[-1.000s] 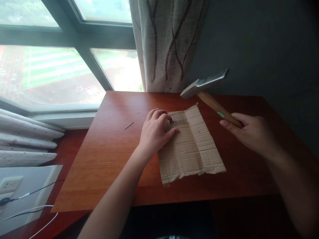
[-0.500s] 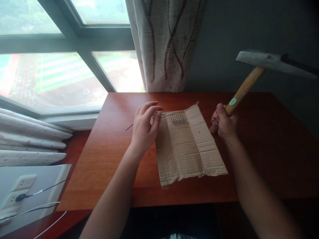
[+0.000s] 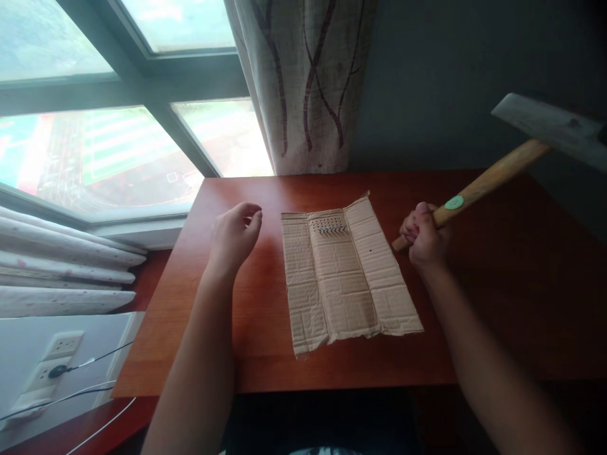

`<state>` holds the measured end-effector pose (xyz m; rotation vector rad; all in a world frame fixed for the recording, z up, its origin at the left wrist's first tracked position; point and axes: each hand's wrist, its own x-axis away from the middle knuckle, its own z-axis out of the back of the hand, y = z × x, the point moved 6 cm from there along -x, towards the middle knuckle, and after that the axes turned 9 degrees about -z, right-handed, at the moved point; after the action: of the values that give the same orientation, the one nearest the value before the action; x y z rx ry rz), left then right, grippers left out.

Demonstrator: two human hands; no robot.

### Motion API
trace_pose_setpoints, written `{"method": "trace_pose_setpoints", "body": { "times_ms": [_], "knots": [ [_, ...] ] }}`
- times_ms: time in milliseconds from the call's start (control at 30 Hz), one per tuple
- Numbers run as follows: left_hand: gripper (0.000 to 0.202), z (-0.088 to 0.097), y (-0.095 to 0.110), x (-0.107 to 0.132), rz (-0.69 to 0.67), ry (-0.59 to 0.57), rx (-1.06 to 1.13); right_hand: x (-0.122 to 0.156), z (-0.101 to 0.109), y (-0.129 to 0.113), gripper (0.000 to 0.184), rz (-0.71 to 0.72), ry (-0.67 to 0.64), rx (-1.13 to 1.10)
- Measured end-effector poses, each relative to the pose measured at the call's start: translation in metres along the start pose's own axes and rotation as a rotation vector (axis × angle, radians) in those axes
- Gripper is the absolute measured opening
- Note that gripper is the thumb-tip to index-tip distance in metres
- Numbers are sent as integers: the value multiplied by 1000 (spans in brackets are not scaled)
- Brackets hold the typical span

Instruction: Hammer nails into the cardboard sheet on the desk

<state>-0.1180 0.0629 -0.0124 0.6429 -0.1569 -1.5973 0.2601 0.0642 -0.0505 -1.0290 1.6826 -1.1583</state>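
My right hand (image 3: 427, 235) is wrapped round the wooden handle of a hammer (image 3: 493, 177), whose grey metal head is raised at the upper right and runs partly out of view. My left hand (image 3: 236, 234) is over the table to the left of the cardboard, apart from it. Its fingers are curled in, with thumb and forefinger close together; whatever they may hold is hidden. Between both hands a creased piece of cardboard (image 3: 346, 278) lies on the table. Several small nails (image 3: 332, 229) stand in a row near its far edge, beside rows of small dark holes.
The reddish-brown wooden table (image 3: 265, 341) reaches toward a window (image 3: 128, 164) and a patterned curtain (image 3: 308, 88). A dark wall (image 3: 427, 82) rises behind it. At lower left, a plug and cables come from a wall socket (image 3: 64, 344).
My left hand has moved left, away from the cardboard, and its fingers have curled in. The thin metal rod beside it is now out of sight. The hammer has tipped further right.
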Motion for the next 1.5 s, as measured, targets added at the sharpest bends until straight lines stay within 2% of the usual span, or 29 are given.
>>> {"method": "trace_pose_setpoints", "body": {
  "times_ms": [133, 233, 367, 500, 567, 633, 733, 833, 933, 1000, 1100, 1300, 1500],
  "knots": [
    [28, 7, -27, 9, 22, -159, -211, 1, 3, 1, 57, -13, 24, -7],
    [30, 11, -42, 18, -10, -252, -330, 0, 1, 1, 58, -12, 7, 15],
    [34, 3, -45, 24, -83, -383, -443, 2, 0, 1, 58, -1, 9, 27],
    [28, -6, -37, 20, -158, -409, -549, 5, 1, 3, 57, 7, 3, 38],
    [24, -10, -33, 17, -186, -395, -540, 5, 1, 3, 57, 10, 3, 52],
    [17, -10, -28, 14, -194, -360, -423, 5, 1, 2, 56, 7, 3, 61],
    [6, -1, -8, 12, -160, -210, 16, 4, 1, 1, 56, -2, 5, 56],
    [11, 12, 22, 13, -85, -15, 584, 3, 0, -1, 57, -7, 2, 51],
    [14, 11, 58, 16, -82, 8, 866, 2, -1, -2, 57, -10, -9, 30],
    [13, 4, 75, 16, -116, -8, 870, 2, 0, -2, 57, -9, -9, 21],
    [8, -5, 86, 16, -188, 32, 754, 3, 0, -2, 57, -2, 2, 30],
    [4, -12, 85, 20, -226, 99, 541, 3, -1, -1, 56, -16, -5, 62],
    [5, -15, 85, 19, -228, 110, 560, 4, -2, -1, 57, 0, -21, 85]
  ]
}}
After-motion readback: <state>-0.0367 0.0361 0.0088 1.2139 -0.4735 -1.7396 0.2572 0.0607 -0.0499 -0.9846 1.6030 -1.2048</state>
